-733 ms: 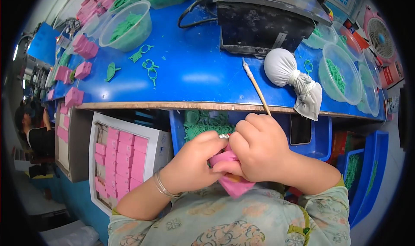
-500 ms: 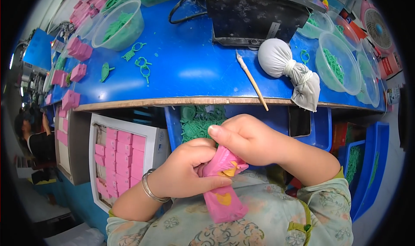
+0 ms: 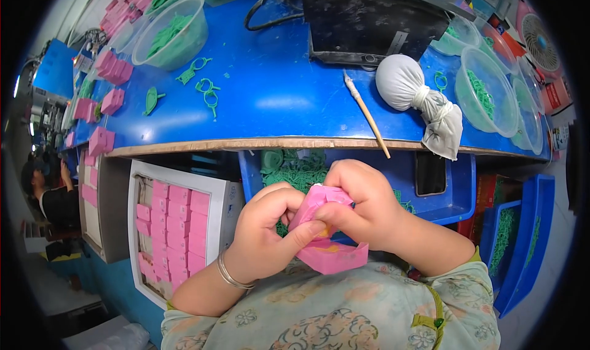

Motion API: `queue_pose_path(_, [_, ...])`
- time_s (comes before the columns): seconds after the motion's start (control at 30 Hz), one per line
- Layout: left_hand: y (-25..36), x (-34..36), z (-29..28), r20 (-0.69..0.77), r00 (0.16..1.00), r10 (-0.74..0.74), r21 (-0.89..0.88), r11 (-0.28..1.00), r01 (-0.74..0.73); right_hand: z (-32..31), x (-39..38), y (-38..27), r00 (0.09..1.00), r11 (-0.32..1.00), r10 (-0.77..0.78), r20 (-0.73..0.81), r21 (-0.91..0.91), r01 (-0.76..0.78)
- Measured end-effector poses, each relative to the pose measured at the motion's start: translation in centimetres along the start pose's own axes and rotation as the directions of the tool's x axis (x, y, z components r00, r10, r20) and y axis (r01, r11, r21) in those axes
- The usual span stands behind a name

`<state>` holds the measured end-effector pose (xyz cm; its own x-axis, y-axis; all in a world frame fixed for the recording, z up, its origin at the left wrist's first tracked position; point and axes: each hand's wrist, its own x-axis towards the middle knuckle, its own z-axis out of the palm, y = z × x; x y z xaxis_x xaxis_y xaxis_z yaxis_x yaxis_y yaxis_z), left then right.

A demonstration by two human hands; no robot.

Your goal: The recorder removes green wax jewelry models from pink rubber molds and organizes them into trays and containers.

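Held between both hands in front of my body is a pink rubber mould (image 3: 332,259) with yellow patches inside. Its lower flap is spread away from the upper part. My left hand (image 3: 263,226) grips its left side, thumb across the front. On the other side my right hand (image 3: 367,207) pinches the upper part, its thumb pressed against the inner face. The fingers behind the mould are partly hidden. Just beyond my hands, a blue drawer tray (image 3: 452,210) holds a heap of green wax pieces (image 3: 295,172).
On the blue bench (image 3: 270,113) lie a wooden-handled tool (image 3: 367,116), a tied white cloth pouch (image 3: 401,82) and several loose green pieces. Plastic bowls (image 3: 175,52) of green pieces stand on both sides. A white-framed box (image 3: 212,227) of pink blocks is at the left; another person (image 3: 58,190) sits beyond.
My right hand has come down, its thumb now on the mould's inner face. The mould has turned, and its lower flap has swung up and right.
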<state>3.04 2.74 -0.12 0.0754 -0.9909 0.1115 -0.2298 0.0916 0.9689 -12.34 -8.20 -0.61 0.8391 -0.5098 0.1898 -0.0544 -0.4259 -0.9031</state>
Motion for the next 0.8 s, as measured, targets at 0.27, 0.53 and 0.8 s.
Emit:
queue_pose_path(0.27, [-0.2,0.1,0.2,-0.178,0.98,0.084,0.056,0.996,-0.076,1.3,-0.9,0.9,0.908,0.478,0.18,0.378,0.773,-0.417])
queue_pose_path(0.53, [0.3,0.0,-0.2,0.013,0.966,-0.257,-0.627,0.751,0.208,1.0,-1.6,1.1,0.968,0.893,0.066,0.243,0.419,-0.166])
queue_pose_path(0.8, [0.5,0.3,0.2,0.038,0.955,-0.294,-0.485,0.83,0.275,0.8,-1.7,1.5,0.964,0.926,0.169,0.206,0.301,-0.226])
